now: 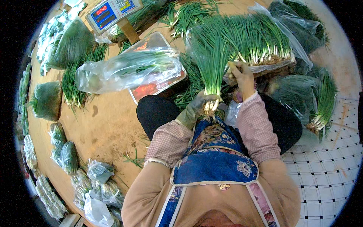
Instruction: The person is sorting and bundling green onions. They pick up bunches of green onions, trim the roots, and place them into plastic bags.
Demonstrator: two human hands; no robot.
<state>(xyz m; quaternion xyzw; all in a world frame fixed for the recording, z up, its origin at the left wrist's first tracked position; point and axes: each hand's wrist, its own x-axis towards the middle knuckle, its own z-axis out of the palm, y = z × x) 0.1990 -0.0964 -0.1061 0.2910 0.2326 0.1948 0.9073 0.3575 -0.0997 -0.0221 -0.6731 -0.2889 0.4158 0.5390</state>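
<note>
My left hand (197,106), in a greyish work glove, is closed around the white root ends of a bunch of spring onions (214,68). Its green leaves point up and away from me, and the roots hang just above my lap. My right hand (242,76) is raised to the right of the bunch, fingers bent, by the near edge of a big stack of spring onions (255,39). Whether its fingertips pinch a stalk is too small to tell. That stack lies on clear plastic, roots towards me.
A digital scale display (113,12) stands at the upper left. Bagged spring onions (133,69) lie across a tray (153,90) left of the stack. Loose green leaves (190,76) lie between. More bagged bundles are at left (46,99) and right (297,90). White tiles (320,170) show at lower right.
</note>
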